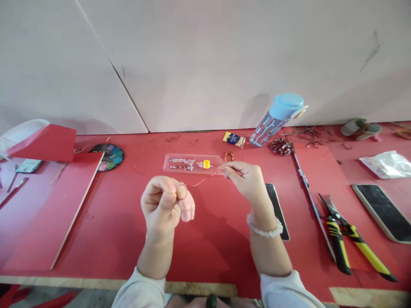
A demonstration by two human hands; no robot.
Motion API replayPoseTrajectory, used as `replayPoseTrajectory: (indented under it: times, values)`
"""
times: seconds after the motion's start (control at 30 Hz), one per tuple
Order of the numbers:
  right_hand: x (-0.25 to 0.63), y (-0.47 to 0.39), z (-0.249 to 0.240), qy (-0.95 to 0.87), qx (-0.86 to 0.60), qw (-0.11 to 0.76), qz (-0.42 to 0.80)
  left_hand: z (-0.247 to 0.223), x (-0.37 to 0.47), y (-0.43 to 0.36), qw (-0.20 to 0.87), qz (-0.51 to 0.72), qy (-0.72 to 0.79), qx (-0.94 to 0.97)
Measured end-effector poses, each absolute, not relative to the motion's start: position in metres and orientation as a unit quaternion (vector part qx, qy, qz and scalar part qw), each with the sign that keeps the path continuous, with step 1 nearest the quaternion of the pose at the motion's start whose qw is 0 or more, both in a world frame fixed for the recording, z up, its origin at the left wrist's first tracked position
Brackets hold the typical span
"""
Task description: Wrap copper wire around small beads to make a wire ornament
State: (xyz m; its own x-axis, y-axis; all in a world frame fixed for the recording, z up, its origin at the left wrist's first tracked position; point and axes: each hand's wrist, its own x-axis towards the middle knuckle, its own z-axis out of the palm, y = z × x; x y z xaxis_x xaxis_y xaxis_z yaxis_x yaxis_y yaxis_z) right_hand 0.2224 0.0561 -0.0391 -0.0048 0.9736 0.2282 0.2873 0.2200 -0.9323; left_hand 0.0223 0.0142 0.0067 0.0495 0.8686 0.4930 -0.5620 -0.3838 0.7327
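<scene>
My left hand (163, 203) is closed in a pinch on a small ring of thin wire (186, 191). From the ring a fine copper-coloured wire (202, 181) runs right to my right hand (246, 179), whose thumb and index finger pinch its far part. Just beyond both hands lies a clear shallow tray (165, 166) holding many tiny beads (182, 161) and a small yellow cap (206, 164). A coil of copper-coloured wire (229, 156) rests by the tray's right end.
Right of my arm are a phone (278, 214), yellow-and-black pliers-like cutters (349, 233) and another phone (383, 211). A blue-lidded bottle (276, 117) stands by the wall, near a small yellow-and-blue packet (233, 139). A board (61, 214) and a paint-stained palette (112, 157) lie left.
</scene>
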Motion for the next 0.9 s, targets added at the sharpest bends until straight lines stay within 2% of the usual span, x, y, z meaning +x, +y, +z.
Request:
replayPoseTrajectory:
  times: [0.1, 0.2, 0.33, 0.47, 0.6, 0.73, 0.9]
  values:
    - [0.222, 0.056, -0.037, -0.609, -0.513, 0.481, 0.367, 0.01, 0.021, 0.014, 0.535, 0.665, 0.143, 0.501]
    - [0.221, 0.054, -0.034, -0.549, -0.502, 0.529, 0.408, 0.01, 0.023, 0.012, 0.536, 0.658, 0.167, 0.502]
    - [0.218, 0.056, -0.029, -0.395, -0.399, 0.607, 0.562, 0.009, 0.029, 0.005, 0.532, 0.629, 0.24, 0.514]
    - [0.223, 0.062, -0.026, -0.283, -0.309, 0.612, 0.671, 0.013, 0.03, 0.002, 0.549, 0.505, 0.371, 0.554]
    - [0.233, 0.064, -0.026, -0.295, -0.27, 0.602, 0.691, 0.017, 0.03, 0.009, 0.507, 0.384, 0.417, 0.65]
    - [0.235, 0.064, -0.03, -0.306, -0.266, 0.6, 0.689, 0.015, 0.031, 0.015, 0.425, 0.339, 0.404, 0.736]
    - [0.233, 0.064, -0.035, -0.308, -0.275, 0.623, 0.664, 0.011, 0.035, 0.015, 0.483, 0.306, 0.409, 0.712]
